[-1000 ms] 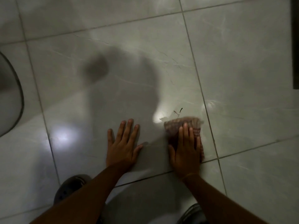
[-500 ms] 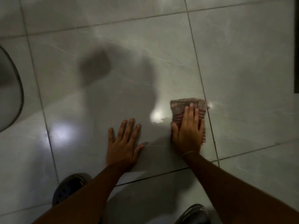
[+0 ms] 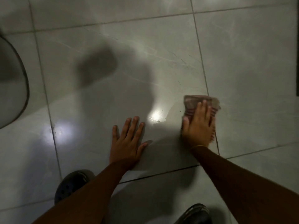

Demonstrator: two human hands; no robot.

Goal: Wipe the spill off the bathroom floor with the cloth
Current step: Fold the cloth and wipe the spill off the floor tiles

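Note:
My right hand [image 3: 199,125] presses flat on a folded reddish-brown striped cloth [image 3: 193,103] on the grey floor tile, fingers pointing away from me. The cloth's far edge sticks out beyond my fingertips, next to a grout line. Just left of the cloth a wet patch [image 3: 159,118] glints under a light reflection, with small dark specks around it. My left hand [image 3: 127,142] lies palm down on the tile with fingers spread, holding nothing, a hand's width left of the wet patch.
A rounded white fixture with a dark rim [image 3: 11,88] bulges in at the left edge. Two dark shoes show at the bottom, the left shoe [image 3: 72,185] and the right shoe [image 3: 195,214]. A dark vertical edge [image 3: 297,62] runs down the far right. My shadow covers the middle tile.
My right hand has pushed the cloth forward, away from me, and slightly right across the tile. The left hand has stayed planted in place.

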